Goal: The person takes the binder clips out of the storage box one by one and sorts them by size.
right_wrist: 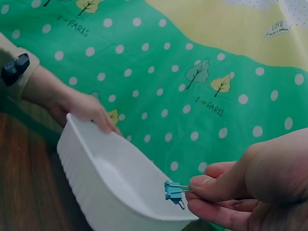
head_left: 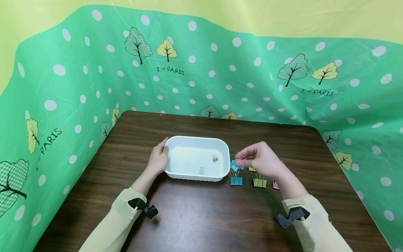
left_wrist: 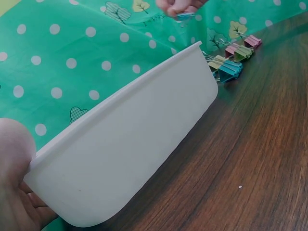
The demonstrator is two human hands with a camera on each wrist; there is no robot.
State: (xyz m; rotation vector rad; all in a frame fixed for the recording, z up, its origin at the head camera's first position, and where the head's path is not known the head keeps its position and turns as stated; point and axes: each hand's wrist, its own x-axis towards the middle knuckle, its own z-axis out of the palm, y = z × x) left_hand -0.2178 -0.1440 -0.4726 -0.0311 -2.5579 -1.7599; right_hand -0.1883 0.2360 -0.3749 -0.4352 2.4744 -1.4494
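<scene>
My left hand (head_left: 158,157) grips the left end of a white plastic tray (head_left: 196,177), thumb over the rim and fingers below it. Inside the tray are a small pink binder clip (head_left: 215,159) and a small yellow binder clip (head_left: 201,171). Just past the tray's right end, my right hand (head_left: 264,160) pinches a small light-blue binder clip (right_wrist: 172,191) by its wire handles, between thumb and fingertips. In the right wrist view this clip hangs by the tray's rim. Under and beside the right hand stand more binder clips, partly hidden by it.
On the brown wooden table (head_left: 195,213), a larger blue binder clip (head_left: 236,180) and a green binder clip (head_left: 259,182) stand right of the tray. A pink binder clip (head_left: 275,185) is partly behind the right wrist. A green dotted cloth (head_left: 220,77) hangs around the table.
</scene>
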